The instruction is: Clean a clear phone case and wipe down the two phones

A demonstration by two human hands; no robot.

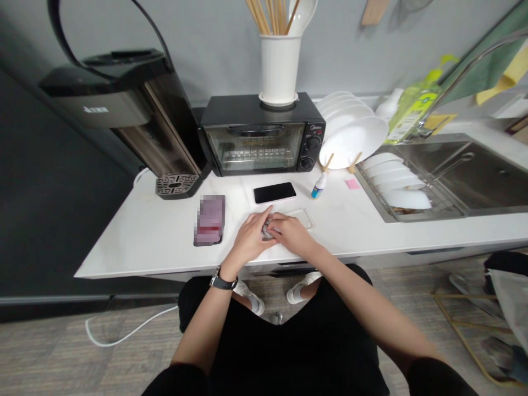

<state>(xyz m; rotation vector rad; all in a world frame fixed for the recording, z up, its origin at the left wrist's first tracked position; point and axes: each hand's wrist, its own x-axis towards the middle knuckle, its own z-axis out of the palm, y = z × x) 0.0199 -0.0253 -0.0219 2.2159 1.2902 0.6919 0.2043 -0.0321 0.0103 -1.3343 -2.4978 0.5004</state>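
Note:
On the white countertop, near its front edge, my two hands meet over a small round greyish container. My left hand curves around its left side, holding it, with a watch on that wrist. The fingers of my right hand are pinched together at the container's opening; whatever is between them is too small to make out. Partly behind my right hand lies a clear phone case. Just beyond my hands is a smartphone with a dark screen, and to its right a small white-and-blue bottle stands upright.
A blurred purple phone-like item lies left. Behind are a drink dispenser, a toaster oven bearing a white utensil holder, and racked plates. A pink note lies near the sink, where bowls stand.

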